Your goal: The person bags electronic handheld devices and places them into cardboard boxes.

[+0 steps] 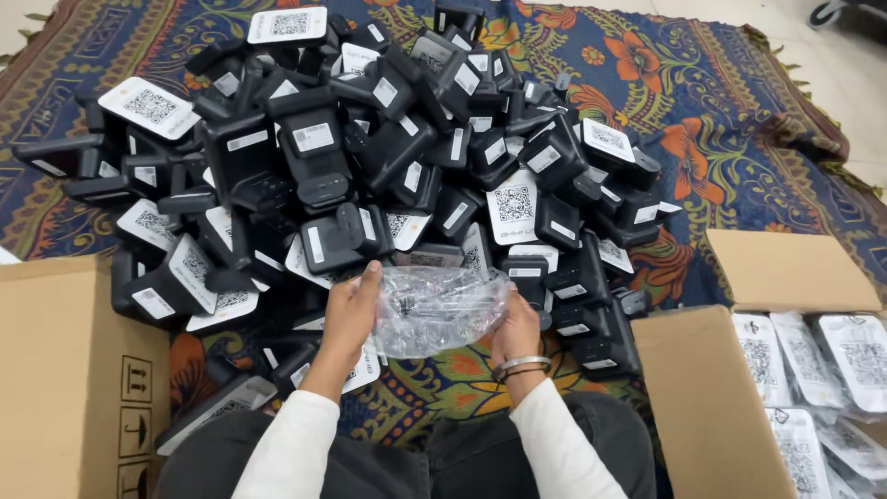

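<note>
Both the left hand (349,310) and right hand (516,325) close their fingers on a clear plastic pouch (436,310), stretching it flat; the black device pile (370,157) lies at twelve o'clock.

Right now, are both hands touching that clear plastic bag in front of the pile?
Touching. The head view shows the left hand gripping the clear plastic bag's left edge and the right hand holding its right edge, with no gap at either side.

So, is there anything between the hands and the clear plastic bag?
No. The left hand and the right hand both grip the clear plastic bag directly at its two ends; nothing visible lies between them.
</note>
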